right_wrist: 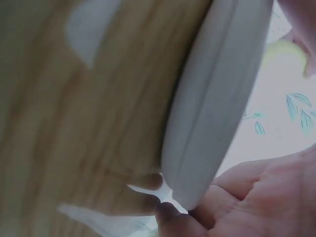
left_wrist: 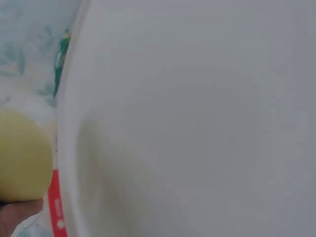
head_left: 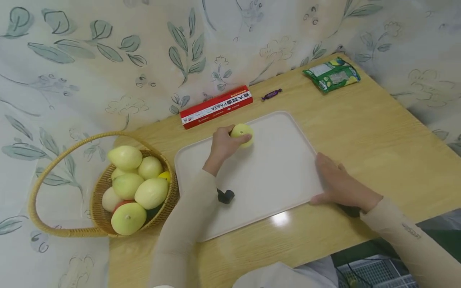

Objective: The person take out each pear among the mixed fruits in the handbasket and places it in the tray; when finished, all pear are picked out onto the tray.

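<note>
A white tray lies on the wooden table, its rim close up in the right wrist view. Over its back part, my left hand holds a pale yellow-green round fruit, thumb across its front; the fruit also shows at the left edge of the left wrist view. At the tray's right front corner is my right hand, thumb at the front edge and palm along the side. Whether its fingers reach under the rim is hidden in the head view.
A wicker basket of several fruits stands at the left. Behind the tray lie a red pasta box and a purple-wrapped candy; a green packet is at the back right. The patterned wall covering borders the table.
</note>
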Demonstrator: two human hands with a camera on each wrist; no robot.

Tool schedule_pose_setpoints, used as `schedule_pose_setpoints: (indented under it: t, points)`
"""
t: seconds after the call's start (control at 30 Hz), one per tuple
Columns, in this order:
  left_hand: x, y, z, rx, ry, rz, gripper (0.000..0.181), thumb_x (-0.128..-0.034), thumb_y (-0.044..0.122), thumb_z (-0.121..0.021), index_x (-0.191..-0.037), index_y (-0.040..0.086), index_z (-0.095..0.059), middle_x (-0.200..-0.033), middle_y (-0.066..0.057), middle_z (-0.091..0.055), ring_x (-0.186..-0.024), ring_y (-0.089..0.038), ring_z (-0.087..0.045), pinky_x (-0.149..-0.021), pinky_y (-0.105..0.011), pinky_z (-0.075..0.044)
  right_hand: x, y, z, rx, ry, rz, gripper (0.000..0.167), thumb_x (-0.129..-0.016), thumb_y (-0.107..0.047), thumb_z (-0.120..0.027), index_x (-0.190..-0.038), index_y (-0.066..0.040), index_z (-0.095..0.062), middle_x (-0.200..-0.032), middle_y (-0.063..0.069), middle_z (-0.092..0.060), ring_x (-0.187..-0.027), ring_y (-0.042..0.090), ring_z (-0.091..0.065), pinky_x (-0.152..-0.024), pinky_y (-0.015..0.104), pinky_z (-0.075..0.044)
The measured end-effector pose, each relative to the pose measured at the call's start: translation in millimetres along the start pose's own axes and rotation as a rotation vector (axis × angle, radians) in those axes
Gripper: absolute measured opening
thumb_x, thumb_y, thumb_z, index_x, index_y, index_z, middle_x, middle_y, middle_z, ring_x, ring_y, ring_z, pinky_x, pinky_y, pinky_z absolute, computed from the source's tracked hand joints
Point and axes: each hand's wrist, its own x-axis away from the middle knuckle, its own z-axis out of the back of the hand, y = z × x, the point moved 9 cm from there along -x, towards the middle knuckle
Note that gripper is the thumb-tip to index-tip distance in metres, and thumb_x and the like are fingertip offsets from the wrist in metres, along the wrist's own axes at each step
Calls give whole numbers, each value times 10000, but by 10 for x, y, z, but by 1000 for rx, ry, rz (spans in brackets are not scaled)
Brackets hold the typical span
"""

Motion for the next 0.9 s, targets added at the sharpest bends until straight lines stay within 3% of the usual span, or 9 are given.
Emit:
schedule_pose_setpoints:
  t: [0.17, 0.3, 0.5, 0.6, 0.77, 0.9]
  points:
    - [-86, -142, -142, 70, -19, 69, 512, -758, 462, -783, -1159, 165, -666, -948, -13, -599, -874, -190, -528, -662, -292, -484, -88, -79, -21, 17, -7, 21, 1357, -640, -601, -794, -1493, 103, -7, -1556, 331, -25, -1430, 501, -69, -1061, 735, -100]
    - [-130, -229, -191, 72, -29, 123, 490, -754, 495, -774, -1112, 176, -676, -951, 1, -585, -875, -179, -524, -655, -283, -489, -124, -74, -82, 23, -34, 4, 1382, -625, -632, -784, -1496, 93, 7, -1565, 313, -9, -1439, 484, -53, -1071, 728, -89]
    - [-188, -176, -211, 35, -59, 110, 559, -756, 536, -755, -1131, 133, -657, -953, -31, -566, -902, -190, -515, -692, -303, -450, -114, -36, -78, 73, -24, -12, 1398, -612, -646, -782, -1492, 103, 6, -1561, 321, -19, -1436, 486, -76, -1061, 733, -117]
    - [-188, -187, -218, 18, -82, 145, 697, -741, 568, -750, -1264, 132, -603, -1093, -50, -590, -1007, -203, -525, -787, -325, -481, -97, -23, -84, 63, -30, -17, 1408, -610, -668, -769, -1493, 97, 17, -1562, 319, -6, -1438, 485, -67, -1061, 734, -112]
    - [-165, -189, -122, -4, -68, 170, 920, -722, 593, -750, -1462, 159, -417, -1467, -41, -463, -1330, -237, -428, -1030, -401, -452, -89, 13, -88, 56, -39, -28, 1418, -609, -689, -754, -1496, 83, 39, -1565, 308, 28, -1439, 486, -41, -1063, 734, -93]
    - [-79, -45, 114, -21, -7, 109, 941, -727, 578, -754, -1486, 180, -367, -1514, -16, -413, -1379, -239, -388, -1026, -398, -460, -67, 77, -66, 84, -24, -49, 1434, -598, -694, -759, -1496, 84, 44, -1564, 311, 32, -1434, 496, -52, -1055, 739, -108]
